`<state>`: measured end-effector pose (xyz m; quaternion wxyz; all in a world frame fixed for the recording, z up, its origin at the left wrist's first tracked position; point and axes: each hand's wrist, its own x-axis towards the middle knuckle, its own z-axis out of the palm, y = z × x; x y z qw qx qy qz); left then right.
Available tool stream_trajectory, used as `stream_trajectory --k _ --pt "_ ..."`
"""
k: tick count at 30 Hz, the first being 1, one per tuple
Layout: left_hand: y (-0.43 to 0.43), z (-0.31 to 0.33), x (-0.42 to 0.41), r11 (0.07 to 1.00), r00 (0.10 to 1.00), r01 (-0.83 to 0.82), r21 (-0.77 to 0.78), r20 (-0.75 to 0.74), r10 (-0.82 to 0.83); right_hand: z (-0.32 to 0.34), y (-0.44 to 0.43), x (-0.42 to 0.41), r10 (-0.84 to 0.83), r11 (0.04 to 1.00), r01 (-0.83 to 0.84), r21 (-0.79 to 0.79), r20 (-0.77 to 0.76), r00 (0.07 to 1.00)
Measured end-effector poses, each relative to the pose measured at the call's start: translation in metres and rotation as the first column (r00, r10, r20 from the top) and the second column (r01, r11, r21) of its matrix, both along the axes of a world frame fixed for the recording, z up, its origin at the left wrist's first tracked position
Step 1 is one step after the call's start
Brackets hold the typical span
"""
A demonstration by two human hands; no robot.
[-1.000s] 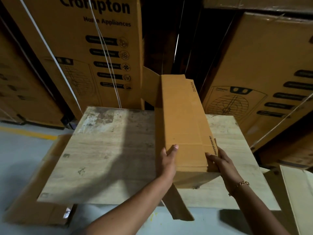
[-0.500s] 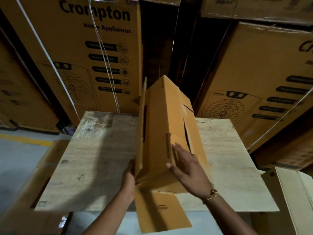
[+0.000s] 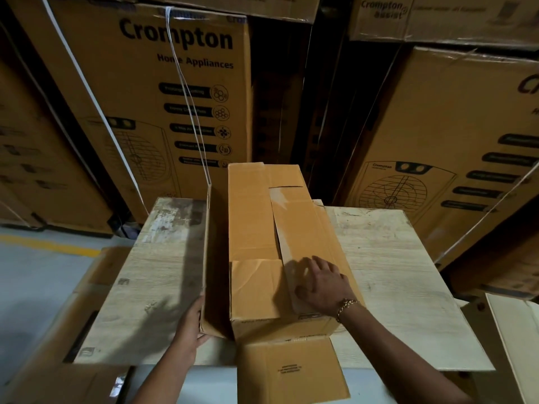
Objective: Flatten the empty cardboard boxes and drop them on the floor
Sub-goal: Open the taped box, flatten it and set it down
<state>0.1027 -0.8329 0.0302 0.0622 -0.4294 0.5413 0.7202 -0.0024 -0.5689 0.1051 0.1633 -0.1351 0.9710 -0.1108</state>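
Note:
A long brown cardboard box (image 3: 253, 223) lies lengthwise on the pale wooden table (image 3: 388, 263), its flaps loose. One long side flap stands upright along its left edge, and an end flap (image 3: 291, 371) hangs over the table's near edge. My left hand (image 3: 191, 330) grips the near corner of the upright side flap. My right hand (image 3: 319, 282) lies flat with fingers spread on the box's top right flap, near its front end. A gold bracelet is on that wrist.
Tall printed appliance cartons (image 3: 175, 97) are stacked close behind the table, another (image 3: 455, 158) at right, with a dark gap between them. Flattened cardboard (image 3: 49, 383) lies on the grey floor at left. A pale box (image 3: 516, 339) stands at the right edge.
The box has come down from tilted on its edge to lying flat on the table. My right hand moved onto its top flap; my left hand shifted to the upright side flap.

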Motion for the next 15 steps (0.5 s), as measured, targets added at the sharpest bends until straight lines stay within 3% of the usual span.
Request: stream_trajectory --k 2,3,5,7,9,12,15 --pt "0.004 0.003 -0.002 0.963 0.996 0.086 -0.256 -0.003 -0.090 -0.004 0.002 -0.004 -0.044 0.998 0.042 0.045 0.032 0.999" --pt "0.006 0.006 -0.004 0.897 0.989 0.136 -0.420 0.007 -0.146 -0.006 0.001 -0.006 -0.066 0.995 0.063 0.075 0.043 0.997" --pt "0.016 0.019 -0.010 0.680 0.954 0.244 -0.691 0.046 -0.296 -0.013 -0.002 -0.008 -0.117 0.987 0.109 0.117 0.061 0.991" --pt "0.027 0.036 -0.021 0.438 0.857 0.340 -0.832 0.082 -0.509 -0.017 -0.007 -0.010 -0.166 0.981 0.155 0.119 0.091 0.982" --pt "0.040 0.051 -0.035 0.199 0.667 0.487 -0.851 0.215 -0.713 -0.015 -0.010 -0.015 -0.182 0.980 0.170 0.101 0.127 0.975" --pt "0.056 0.064 -0.056 -0.119 0.392 0.661 -0.741 0.477 -0.786 -0.013 -0.012 -0.023 -0.185 0.979 0.168 0.111 0.160 0.970" --pt "0.061 0.065 -0.076 -0.243 0.289 0.728 -0.641 0.609 -0.739 -0.012 -0.016 -0.026 -0.217 0.969 0.193 0.155 0.164 0.962"
